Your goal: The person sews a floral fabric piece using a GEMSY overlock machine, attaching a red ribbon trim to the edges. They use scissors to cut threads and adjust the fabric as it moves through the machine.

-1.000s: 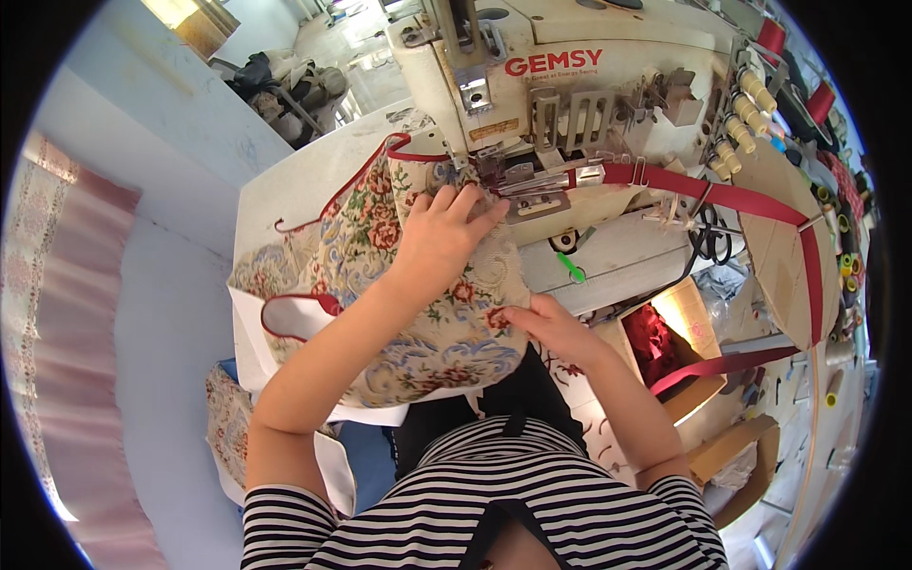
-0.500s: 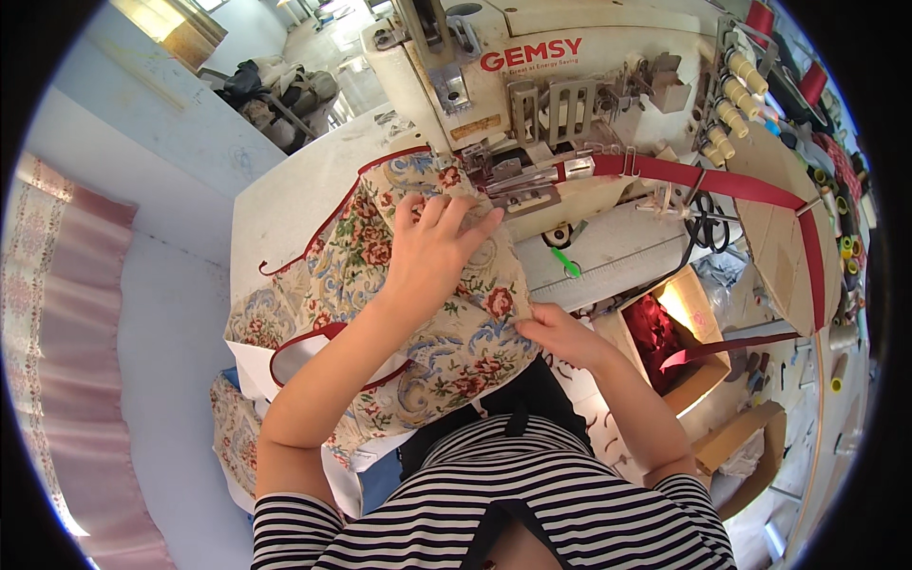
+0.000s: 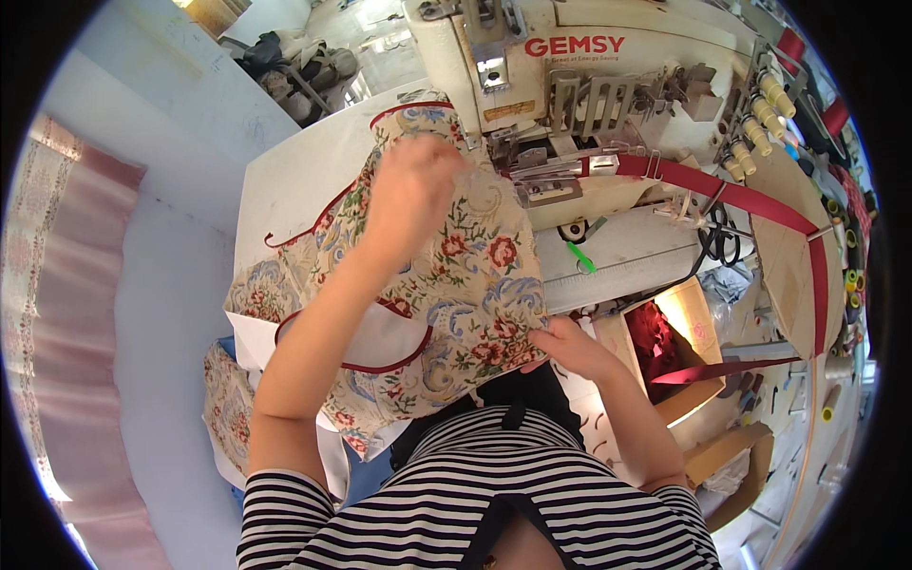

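Red binding [image 3: 382, 368] trims parts of the floral tapestry fabric [image 3: 484, 285] across the worktop [image 3: 277, 180]'s near edge, its right edge seemingly unbound, right hand [image 3: 575, 348] pinching it, left hand [image 3: 410, 195]'s grip too blurred to tell.

1. White tabletop [image 3: 304, 176] left of the floral fabric [image 3: 489, 285] gives a hand room to pass, as far as the blue wall [image 3: 180, 247].
2. The sewing machine [image 3: 532, 81] blocks the way beyond the left hand [image 3: 413, 190].
3. The metal guide [image 3: 560, 171] and red tape [image 3: 750, 197] bar passage at far right.
4. Between tape and fabric, the pale work surface [image 3: 632, 252] offers a gap, with a green tool [image 3: 580, 257] lying in it and black scissors [image 3: 719, 245] at its right end.
5. A cardboard box [image 3: 692, 397] limits room right of the right hand [image 3: 570, 350].
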Demonstrator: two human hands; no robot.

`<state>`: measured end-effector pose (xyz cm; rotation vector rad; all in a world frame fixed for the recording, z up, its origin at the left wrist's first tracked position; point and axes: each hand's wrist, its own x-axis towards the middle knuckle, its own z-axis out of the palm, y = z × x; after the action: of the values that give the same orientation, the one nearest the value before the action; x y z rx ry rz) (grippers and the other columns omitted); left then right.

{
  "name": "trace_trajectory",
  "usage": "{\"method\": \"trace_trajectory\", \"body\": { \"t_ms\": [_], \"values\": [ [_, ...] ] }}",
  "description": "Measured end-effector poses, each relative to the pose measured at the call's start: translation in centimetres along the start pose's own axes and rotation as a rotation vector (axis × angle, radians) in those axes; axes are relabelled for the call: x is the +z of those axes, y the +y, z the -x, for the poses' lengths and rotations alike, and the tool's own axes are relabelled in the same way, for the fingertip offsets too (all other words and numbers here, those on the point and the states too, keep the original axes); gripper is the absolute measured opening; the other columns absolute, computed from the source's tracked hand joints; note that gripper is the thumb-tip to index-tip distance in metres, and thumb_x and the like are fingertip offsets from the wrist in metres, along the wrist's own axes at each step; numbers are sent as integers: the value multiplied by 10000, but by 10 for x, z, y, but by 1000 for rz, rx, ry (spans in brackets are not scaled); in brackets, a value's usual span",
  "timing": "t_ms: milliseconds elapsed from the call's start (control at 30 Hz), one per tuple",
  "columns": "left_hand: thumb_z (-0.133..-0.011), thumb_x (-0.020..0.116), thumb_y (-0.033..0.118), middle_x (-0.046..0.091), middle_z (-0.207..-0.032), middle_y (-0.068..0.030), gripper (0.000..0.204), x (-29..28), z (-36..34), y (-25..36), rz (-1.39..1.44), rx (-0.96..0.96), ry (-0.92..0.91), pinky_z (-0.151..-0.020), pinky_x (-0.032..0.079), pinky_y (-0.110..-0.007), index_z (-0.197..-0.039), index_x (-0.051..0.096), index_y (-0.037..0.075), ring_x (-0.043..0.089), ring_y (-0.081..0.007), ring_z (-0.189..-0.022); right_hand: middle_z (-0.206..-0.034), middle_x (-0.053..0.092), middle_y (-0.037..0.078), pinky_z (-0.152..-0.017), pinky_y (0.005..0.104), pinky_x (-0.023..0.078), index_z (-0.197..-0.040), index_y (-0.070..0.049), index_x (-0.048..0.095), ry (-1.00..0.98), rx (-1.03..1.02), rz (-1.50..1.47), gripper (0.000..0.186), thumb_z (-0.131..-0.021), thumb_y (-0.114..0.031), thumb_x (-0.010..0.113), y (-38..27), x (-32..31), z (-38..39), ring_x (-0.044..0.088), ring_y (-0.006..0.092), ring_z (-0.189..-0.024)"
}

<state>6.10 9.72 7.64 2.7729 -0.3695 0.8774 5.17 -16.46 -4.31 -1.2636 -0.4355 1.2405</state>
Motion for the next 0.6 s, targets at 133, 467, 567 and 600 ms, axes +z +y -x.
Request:
{"method": "trace_trajectory", "body": {
  "t_ms": [133, 467, 567, 600],
  "values": [
    [-805, 585, 140, 600, -970, -80, 234, 11, -27, -52, -141, -134, 111, -874, 389, -404, -1019, 631, 57, 535, -279, -967, -1087, 592, 101, -773, 286, 527, -1202, 28, 479, 68, -53, -11, 338, -965, -207, 426, 37, 9, 1, 595, 167, -926],
    [-692, 631, 423, 659, -953, -54, 375, 52, -71, -95, -207, -507, -473, -844, 327, -447, -929, 658, 135, 605, -237, -921, -1039, 603, 44, -780, 252, 473, -1126, 11, 519, 210, -215, -386, 293, -958, -222, 464, 73, 32, 18, 580, 101, -870],
    [-718, 619, 401, 660, -927, -63, 342, 52, -69, -104, -36, -561, -454, -825, 335, -419, -910, 659, 120, 604, -244, -904, -1042, 605, 31, -799, 240, 449, -1118, 19, 542, 118, -184, -368, 272, -961, -185, 454, 64, 28, 25, 556, 86, -900],
    [-734, 616, 392, 661, -910, -72, 332, 55, -66, -107, -90, -467, -394, -818, 338, -414, -918, 653, 118, 605, -250, -885, -1050, 604, 32, -811, 241, 445, -1128, 22, 539, 94, -208, -383, 275, -962, -178, 451, 57, 29, 25, 553, 87, -917]
  ]
}}
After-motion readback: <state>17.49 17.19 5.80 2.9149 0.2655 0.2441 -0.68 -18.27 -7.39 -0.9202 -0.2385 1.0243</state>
